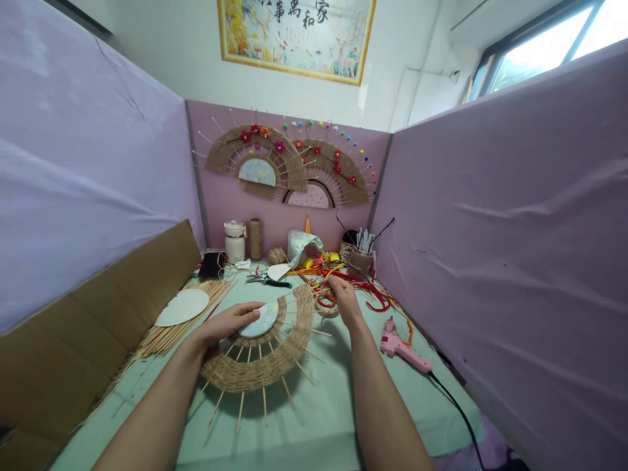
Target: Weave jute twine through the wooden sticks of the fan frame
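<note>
A half-round fan of twine woven over thin wooden sticks [260,373] is held above the table, its bare stick ends pointing toward me and to the right. My left hand [238,320] grips it at the centre, thumb lying on the pale blue patterned half-disc [262,322]. At the fan's far right end, my right hand [344,299] is closed in a pinch beside the outermost stick. What sits between those fingertips is too small to make out. Just left of this hand, a roll of twine with orange-handled scissors [326,301] lies partly behind the fan.
A pink glue gun [405,350] with a black cord lies at right. Green-handled pruners [269,281] lie behind the fan, near red and yellow strips [360,282]. Bundled sticks [161,333] and a white oval [182,307] are at left, beside a cardboard wall [98,333]. Finished fans [255,154] hang behind.
</note>
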{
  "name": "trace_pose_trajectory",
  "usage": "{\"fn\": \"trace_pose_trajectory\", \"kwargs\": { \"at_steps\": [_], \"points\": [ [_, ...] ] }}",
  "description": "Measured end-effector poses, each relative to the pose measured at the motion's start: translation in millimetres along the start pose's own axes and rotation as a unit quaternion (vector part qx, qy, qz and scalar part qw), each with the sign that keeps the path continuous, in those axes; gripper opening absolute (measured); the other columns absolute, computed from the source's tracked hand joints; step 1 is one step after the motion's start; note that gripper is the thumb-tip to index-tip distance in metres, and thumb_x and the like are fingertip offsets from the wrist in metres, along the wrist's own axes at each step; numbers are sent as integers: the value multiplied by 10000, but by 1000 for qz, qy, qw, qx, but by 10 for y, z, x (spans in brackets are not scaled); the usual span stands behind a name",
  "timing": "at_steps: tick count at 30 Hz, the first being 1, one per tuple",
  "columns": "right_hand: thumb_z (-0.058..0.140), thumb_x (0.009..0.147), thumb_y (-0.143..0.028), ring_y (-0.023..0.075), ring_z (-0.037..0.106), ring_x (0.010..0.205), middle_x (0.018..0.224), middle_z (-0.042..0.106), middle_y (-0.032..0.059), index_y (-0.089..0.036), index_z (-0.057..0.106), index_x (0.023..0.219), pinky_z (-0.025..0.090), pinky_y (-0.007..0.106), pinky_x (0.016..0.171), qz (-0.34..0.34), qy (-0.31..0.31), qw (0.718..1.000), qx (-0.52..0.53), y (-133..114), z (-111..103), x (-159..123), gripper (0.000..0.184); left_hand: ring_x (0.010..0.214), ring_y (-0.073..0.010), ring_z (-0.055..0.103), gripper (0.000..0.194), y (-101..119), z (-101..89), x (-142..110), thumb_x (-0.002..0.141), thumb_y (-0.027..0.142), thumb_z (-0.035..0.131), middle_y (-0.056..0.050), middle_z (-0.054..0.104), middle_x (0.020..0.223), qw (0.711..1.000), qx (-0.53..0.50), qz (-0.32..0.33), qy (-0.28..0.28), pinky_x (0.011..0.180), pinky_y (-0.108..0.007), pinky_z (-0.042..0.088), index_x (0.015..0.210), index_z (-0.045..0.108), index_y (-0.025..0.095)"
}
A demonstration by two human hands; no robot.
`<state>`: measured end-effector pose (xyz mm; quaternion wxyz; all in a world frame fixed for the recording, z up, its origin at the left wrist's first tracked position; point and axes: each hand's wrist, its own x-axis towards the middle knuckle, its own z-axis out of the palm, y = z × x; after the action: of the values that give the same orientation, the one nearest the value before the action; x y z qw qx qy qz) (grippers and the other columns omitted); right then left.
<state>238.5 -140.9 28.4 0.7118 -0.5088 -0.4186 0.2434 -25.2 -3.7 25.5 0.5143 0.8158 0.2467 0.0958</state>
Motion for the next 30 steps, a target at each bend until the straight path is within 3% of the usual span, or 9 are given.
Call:
{"fn": "trace_pose_trajectory", "kwargs": {
  "at_steps": [3, 9, 15, 30],
  "points": [
    [592, 732, -562, 126, 525, 554, 556, 576, 4, -160, 699, 837, 388, 246, 552, 19, -8, 1000, 17, 48, 6, 26, 429, 1062, -233, 525, 603, 2, -6, -6, 766, 581, 539, -44, 622, 1181, 1000, -5, 1, 1, 845, -282, 428, 1257, 562, 231],
    [504, 761, -635, 94, 395, 465, 491, 461, -21, -145, 726, 808, 299, 240, 465, 14, -27, 1000, -5, 36, 38, 22, 540, 1107, -240, 518, 600, 11, 1, -6, 752, 583, 557, -41, 617, 1206, 1000, -18, 3, 1, 896, -297, 417, 1242, 577, 238],
    [468, 762, -679, 91, 350, 464, 506, 451, -8, -155, 733, 750, 261, 247, 461, 14, -66, 997, -34, 13, 56, -15, 587, 1134, -238, 507, 582, -8, 4, 9, 750, 579, 563, -36, 603, 1234, 999, -30, 10, -7, 948, -315, 392, 1229, 587, 251],
    [501, 746, -671, 94, 405, 498, 545, 476, -3, -142, 710, 760, 276, 235, 467, 12, -42, 999, 4, 111, 54, 29, 569, 1113, -255, 524, 657, 82, 17, -17, 720, 607, 584, -54, 618, 1218, 998, -51, 2, 48, 954, -342, 395, 1249, 574, 217]
  ]
}}
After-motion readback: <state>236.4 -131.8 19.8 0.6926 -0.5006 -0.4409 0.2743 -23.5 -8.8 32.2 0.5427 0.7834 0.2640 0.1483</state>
